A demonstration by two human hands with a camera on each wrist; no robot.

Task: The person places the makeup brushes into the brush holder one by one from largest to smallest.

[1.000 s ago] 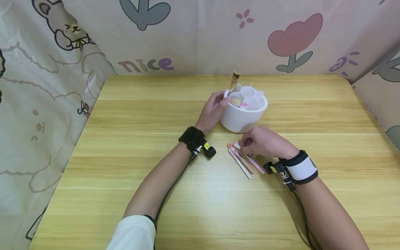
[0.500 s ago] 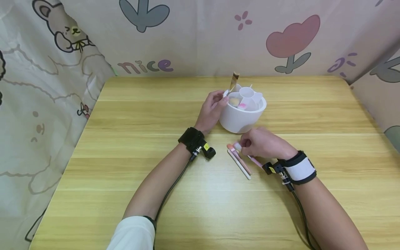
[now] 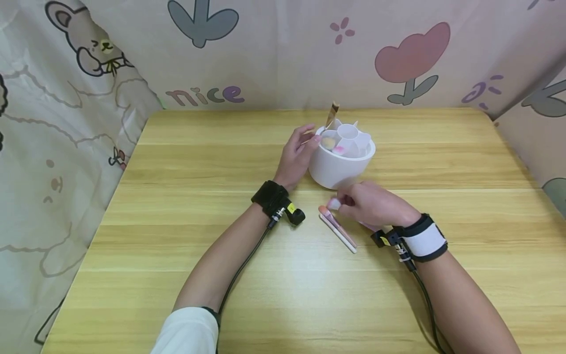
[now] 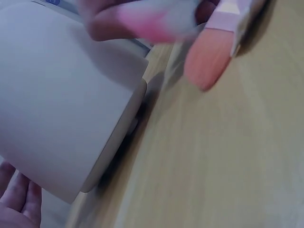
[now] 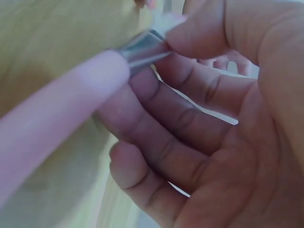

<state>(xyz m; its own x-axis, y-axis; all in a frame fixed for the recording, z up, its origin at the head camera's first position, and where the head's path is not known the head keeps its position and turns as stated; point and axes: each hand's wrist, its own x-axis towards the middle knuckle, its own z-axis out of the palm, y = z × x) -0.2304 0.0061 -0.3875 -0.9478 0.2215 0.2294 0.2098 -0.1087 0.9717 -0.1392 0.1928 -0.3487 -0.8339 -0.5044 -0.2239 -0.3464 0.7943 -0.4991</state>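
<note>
In the head view my left hand [image 3: 295,160] touches the left side of a white round container [image 3: 338,169] with its thumb near the rim; its fingers look fairly straight. My right hand [image 3: 378,204] pinches a makeup brush [image 5: 61,104] by its silver ferrule, between thumb and fingertips. That brush has a pink handle and white-and-pink bristles [image 4: 156,21]. On the table beside this hand lie a brush with orange bristles [image 3: 324,210] and a thin white-handled one [image 3: 342,240]. The container has a divided insert [image 3: 348,132] with several brushes in it.
A gold-brown flat handle [image 3: 332,115] sticks up from the container's back left. Wood-grain table [image 3: 199,162] surrounds everything. A printed cloth [image 3: 283,59] hangs along the back, and another [image 3: 57,196] along the left. Cables [image 3: 240,268] run from both wrist cameras.
My right hand has picked up the pink makeup brush, which no longer lies beside the other two. The left hand stays on the container, which has shifted slightly left in view.
</note>
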